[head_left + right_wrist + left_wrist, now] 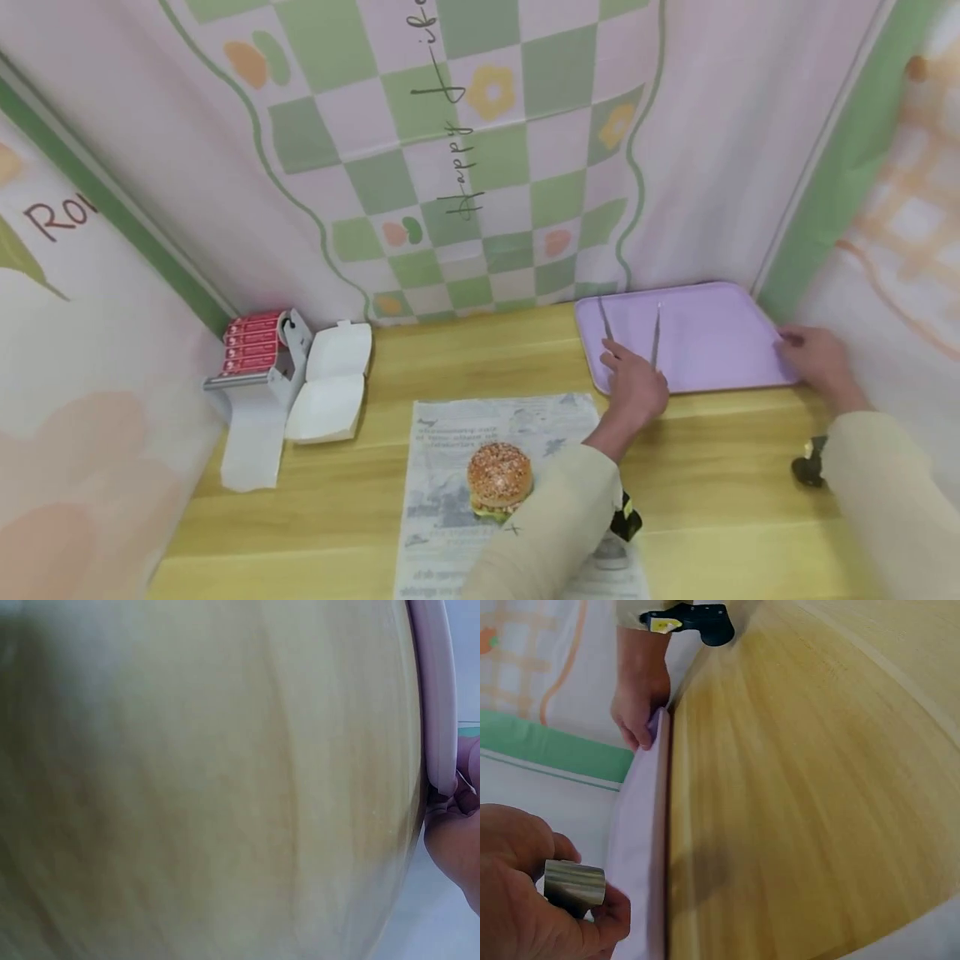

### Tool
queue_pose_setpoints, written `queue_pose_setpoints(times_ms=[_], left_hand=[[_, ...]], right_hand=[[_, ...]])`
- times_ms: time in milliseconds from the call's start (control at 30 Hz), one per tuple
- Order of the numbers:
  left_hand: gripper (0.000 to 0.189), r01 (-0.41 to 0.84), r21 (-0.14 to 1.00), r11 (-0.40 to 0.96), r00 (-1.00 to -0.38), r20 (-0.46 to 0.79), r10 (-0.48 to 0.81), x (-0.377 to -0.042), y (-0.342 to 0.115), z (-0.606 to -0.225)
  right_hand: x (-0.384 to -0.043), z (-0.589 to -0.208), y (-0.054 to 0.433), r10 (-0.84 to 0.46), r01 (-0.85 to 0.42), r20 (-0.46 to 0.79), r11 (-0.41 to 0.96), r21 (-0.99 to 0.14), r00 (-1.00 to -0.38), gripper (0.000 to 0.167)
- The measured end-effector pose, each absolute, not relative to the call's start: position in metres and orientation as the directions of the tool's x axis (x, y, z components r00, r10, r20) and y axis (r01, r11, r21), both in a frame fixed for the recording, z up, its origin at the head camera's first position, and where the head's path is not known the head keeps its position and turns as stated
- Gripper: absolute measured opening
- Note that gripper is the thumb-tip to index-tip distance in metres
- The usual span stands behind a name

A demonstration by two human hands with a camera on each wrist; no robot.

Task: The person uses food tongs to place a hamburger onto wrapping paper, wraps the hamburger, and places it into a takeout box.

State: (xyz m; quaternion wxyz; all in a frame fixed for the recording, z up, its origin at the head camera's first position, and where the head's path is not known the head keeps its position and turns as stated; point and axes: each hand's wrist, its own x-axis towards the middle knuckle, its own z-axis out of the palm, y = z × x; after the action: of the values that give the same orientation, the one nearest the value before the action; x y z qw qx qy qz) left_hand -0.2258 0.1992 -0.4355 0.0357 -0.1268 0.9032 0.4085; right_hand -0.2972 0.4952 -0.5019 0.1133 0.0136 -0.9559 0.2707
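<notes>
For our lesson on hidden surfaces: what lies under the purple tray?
Wooden tabletop shows along the near edge of the purple tray, whose right end the right hand holds. Anything directly beneath is covered and cannot be seen.

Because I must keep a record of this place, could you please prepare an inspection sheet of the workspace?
Surface: yellow-brown wood-grain table; no damage seen.
Job's things: flat, rounded-corner purple tray at the back right; silver metal tongs, their tips appearing over it.
Clutter: sesame-bun burger on a printed paper sheet; open white hinged box; white dispenser with red printing, a paper strip hanging out.
Left hand: holds the tongs.
Right hand: grips the tray's right edge.
Cables: nothing seen.
Surroundings: pale wall covering with a green check pattern behind.
</notes>
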Motion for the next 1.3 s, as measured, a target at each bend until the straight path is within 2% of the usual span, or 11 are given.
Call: queue_pose_setpoints(times_ms=[133,367,567,733,900,1067,1200,1300], left_hand=[[0.09,-0.254,0.703,0.664,-0.962,-0.111,-0.25,-0.233,0.203,-0.447],[0.092,-0.215,0.61,0.763,-0.976,-0.106,-0.191,-0.241,0.21,-0.46],[0.091,-0.203,0.543,0.815,-0.977,-0.054,-0.207,-0.244,0.213,-0.47],[0.084,-0.2,0.541,0.817,-0.971,0.001,-0.238,-0.246,0.216,-0.475],[0.084,-0.208,0.549,0.81,-0.975,-0.045,-0.22,-0.244,0.213,-0.47],[0.088,-0.109,0.473,0.874,-0.993,-0.093,-0.073,-0.235,0.197,-0.442],[0.084,0.1,0.367,0.925,-0.991,-0.042,0.124,-0.223,0.171,-0.4],[0.076,0.275,0.3,0.914,-0.959,0.017,0.283,-0.211,0.142,-0.368]], right_hand=[[-0.298,-0.505,0.491,0.052,-0.087,0.241,0.845,-0.528,-0.969,0.035],[-0.297,-0.509,0.496,0.074,-0.059,0.225,0.843,-0.535,-0.972,0.036],[-0.297,-0.507,0.492,0.076,-0.052,0.214,0.842,-0.536,-0.974,0.037],[-0.294,-0.505,0.49,0.079,-0.046,0.21,0.847,-0.529,-0.975,0.036],[-0.297,-0.511,0.494,0.068,-0.055,0.212,0.847,-0.529,-0.975,0.036],[-0.304,-0.522,0.504,0.063,-0.041,0.184,0.859,-0.511,-0.981,0.04],[-0.308,-0.522,0.51,0.056,-0.044,0.182,0.863,-0.504,-0.982,0.04],[-0.309,-0.519,0.51,0.052,-0.051,0.192,0.867,-0.496,-0.98,0.039]])
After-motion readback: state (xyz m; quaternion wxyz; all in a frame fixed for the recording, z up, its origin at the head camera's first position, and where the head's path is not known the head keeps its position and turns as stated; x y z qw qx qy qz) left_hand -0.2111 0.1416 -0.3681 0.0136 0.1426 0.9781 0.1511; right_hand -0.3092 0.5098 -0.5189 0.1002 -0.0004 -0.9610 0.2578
